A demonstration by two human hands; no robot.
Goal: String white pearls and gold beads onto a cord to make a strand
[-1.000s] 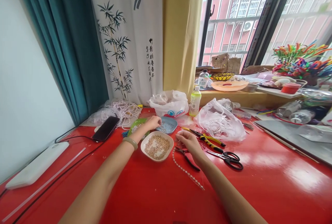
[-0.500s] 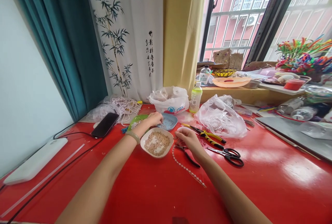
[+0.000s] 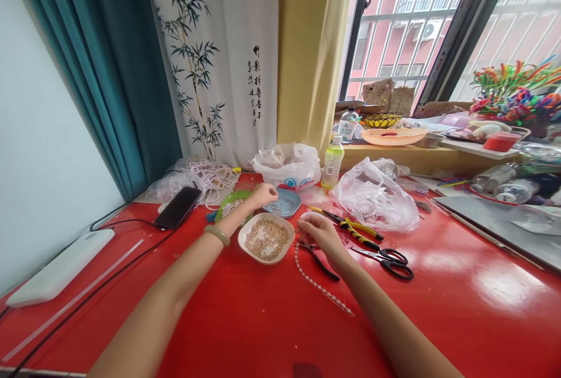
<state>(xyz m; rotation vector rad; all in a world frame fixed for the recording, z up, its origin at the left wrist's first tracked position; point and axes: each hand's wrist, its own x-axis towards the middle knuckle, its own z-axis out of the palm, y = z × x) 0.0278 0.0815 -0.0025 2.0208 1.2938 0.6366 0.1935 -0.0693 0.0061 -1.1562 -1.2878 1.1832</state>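
My left hand (image 3: 264,194) hovers over the blue dish (image 3: 284,206) of small beads, fingers pinched together on something too small to name. A green bangle sits on that wrist. My right hand (image 3: 318,231) rests on the red table (image 3: 263,319) just right of the white bowl (image 3: 265,238) of gold beads, its fingers pinched on the end of a beaded strand (image 3: 322,288) that trails toward me. A green dish (image 3: 232,205) of pale beads lies behind my left wrist.
Small black pliers (image 3: 319,260), yellow-handled pliers (image 3: 350,228) and black scissors (image 3: 388,259) lie right of my hand. Plastic bags (image 3: 374,197) and a green bottle (image 3: 331,162) stand behind. A phone (image 3: 177,207) and white power strip (image 3: 56,269) lie left.
My left hand has lifted from the blue dish's near rim, now raised a little above it with pinched fingers. My right hand has barely moved.
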